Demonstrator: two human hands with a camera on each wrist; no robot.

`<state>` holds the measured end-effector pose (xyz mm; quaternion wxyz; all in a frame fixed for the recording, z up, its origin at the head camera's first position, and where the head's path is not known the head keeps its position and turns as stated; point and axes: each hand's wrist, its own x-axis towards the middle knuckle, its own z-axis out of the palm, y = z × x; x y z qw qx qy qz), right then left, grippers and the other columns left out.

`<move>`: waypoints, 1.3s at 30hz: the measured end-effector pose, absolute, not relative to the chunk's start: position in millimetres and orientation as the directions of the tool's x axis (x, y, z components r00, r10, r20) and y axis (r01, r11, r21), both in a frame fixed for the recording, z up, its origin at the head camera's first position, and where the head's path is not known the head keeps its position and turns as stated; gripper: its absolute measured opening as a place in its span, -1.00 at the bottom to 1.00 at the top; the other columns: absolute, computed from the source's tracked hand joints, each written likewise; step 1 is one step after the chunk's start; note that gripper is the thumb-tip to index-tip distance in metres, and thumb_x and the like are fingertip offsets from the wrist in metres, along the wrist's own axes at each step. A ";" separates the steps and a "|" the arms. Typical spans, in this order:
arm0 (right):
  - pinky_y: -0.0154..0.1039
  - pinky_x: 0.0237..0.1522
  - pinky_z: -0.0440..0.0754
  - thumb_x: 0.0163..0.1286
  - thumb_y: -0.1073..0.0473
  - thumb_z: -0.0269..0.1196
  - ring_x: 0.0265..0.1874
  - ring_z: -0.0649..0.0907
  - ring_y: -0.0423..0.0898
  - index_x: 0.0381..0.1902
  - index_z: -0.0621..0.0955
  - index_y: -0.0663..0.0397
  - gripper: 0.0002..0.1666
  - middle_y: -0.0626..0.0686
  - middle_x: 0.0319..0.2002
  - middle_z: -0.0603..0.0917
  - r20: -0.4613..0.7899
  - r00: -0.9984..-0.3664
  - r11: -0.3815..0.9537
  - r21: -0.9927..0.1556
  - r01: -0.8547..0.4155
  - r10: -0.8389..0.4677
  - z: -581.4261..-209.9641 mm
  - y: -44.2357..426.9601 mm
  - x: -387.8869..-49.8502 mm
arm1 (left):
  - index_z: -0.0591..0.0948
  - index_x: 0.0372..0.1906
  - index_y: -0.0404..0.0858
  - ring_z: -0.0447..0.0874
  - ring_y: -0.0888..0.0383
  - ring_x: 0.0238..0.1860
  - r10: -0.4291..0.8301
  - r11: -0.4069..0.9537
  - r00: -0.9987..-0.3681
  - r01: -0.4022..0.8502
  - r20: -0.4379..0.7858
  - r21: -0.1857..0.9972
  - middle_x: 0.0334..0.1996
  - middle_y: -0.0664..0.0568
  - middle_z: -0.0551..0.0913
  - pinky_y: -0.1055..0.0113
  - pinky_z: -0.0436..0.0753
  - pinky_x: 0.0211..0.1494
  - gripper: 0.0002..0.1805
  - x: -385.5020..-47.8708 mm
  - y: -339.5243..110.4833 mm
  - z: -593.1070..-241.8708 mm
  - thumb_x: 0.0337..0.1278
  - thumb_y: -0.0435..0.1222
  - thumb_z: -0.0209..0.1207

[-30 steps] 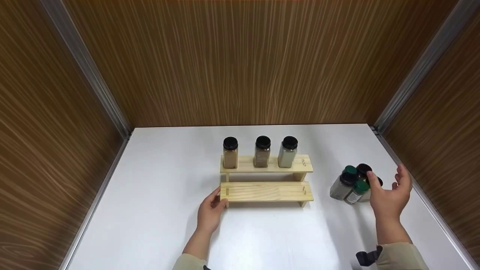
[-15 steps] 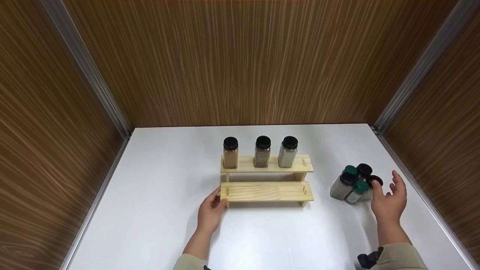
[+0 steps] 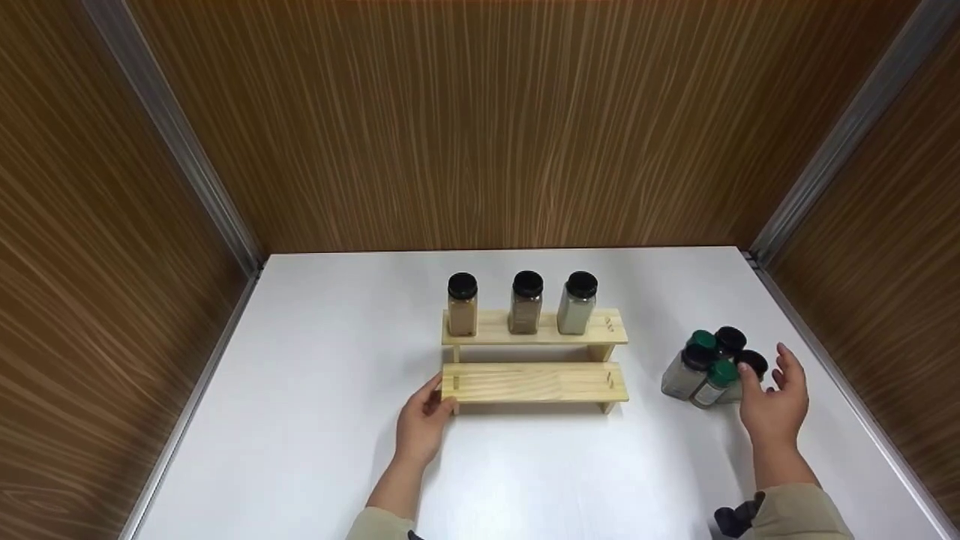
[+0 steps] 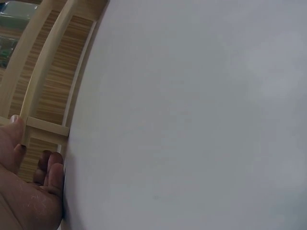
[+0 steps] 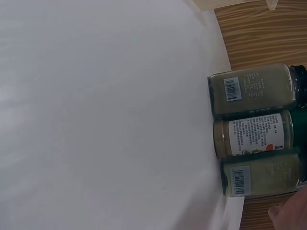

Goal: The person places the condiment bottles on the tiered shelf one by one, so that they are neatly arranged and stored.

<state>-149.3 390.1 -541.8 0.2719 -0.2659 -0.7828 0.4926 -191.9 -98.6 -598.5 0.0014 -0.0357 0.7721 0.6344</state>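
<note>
A two-tier wooden rack [image 3: 540,382] stands mid-table. My left hand [image 3: 420,429] grips the left end of its lower shelf, thumb at the front; the left wrist view shows that hand [image 4: 31,199] against the rack's end [image 4: 45,125]. Three black-capped spice jars, one tan [image 3: 462,319], one brown [image 3: 524,318] and one pale [image 3: 575,316], stand on the upper shelf. At right, my right hand [image 3: 776,411] has its fingers apart beside a black-capped spice jar [image 3: 751,364], thumb close to its cap; contact is unclear. In the right wrist view, little of the hand [image 5: 293,213] shows.
More spice jars cluster at the right, including a green-capped jar [image 3: 723,373] and another black-capped jar [image 3: 681,379]. Wood-grain panels [image 3: 480,127] enclose the white table [image 3: 315,390] at the back and both sides.
My right hand has lowered and shifted slightly left, its thumb now by the rightmost jar rather than over the cluster; its fingers have drawn in somewhat. The left hand and rack keep their places.
</note>
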 end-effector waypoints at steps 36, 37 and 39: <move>0.21 0.50 0.32 0.69 0.11 0.08 0.48 0.30 0.38 0.69 0.18 0.06 -0.27 0.36 0.58 0.23 0.178 -0.719 0.444 -0.873 0.200 0.672 -560.1 406.8 -146.0 | 0.55 0.46 -0.29 0.61 -0.03 0.12 -0.086 0.209 -0.994 -0.085 -0.069 0.974 0.06 -0.14 0.66 0.08 0.62 0.29 -0.44 -192.0 -95.5 -598.8 0.41 -0.39 0.32; 0.23 0.50 0.31 0.67 0.12 0.10 0.49 0.30 0.38 0.69 0.17 0.07 -0.25 0.36 0.58 0.23 0.178 -0.721 0.443 -0.875 0.196 0.669 -560.2 406.6 -146.3 | 0.55 0.46 -0.29 0.61 -0.03 0.11 -0.086 0.210 -0.994 -0.087 -0.070 0.974 0.06 -0.14 0.66 0.08 0.62 0.29 -0.44 -192.0 -95.6 -599.1 0.41 -0.38 0.32; 0.26 0.49 0.32 0.63 0.18 0.16 0.47 0.32 0.38 0.69 0.17 0.10 -0.22 0.38 0.57 0.24 0.195 -0.726 0.455 -0.872 0.180 0.659 -560.7 405.8 -147.2 | 0.55 0.45 -0.29 0.61 -0.02 0.10 -0.085 0.212 -0.994 -0.082 -0.065 0.974 0.05 -0.13 0.66 0.09 0.63 0.27 -0.44 -192.2 -95.9 -599.8 0.41 -0.38 0.32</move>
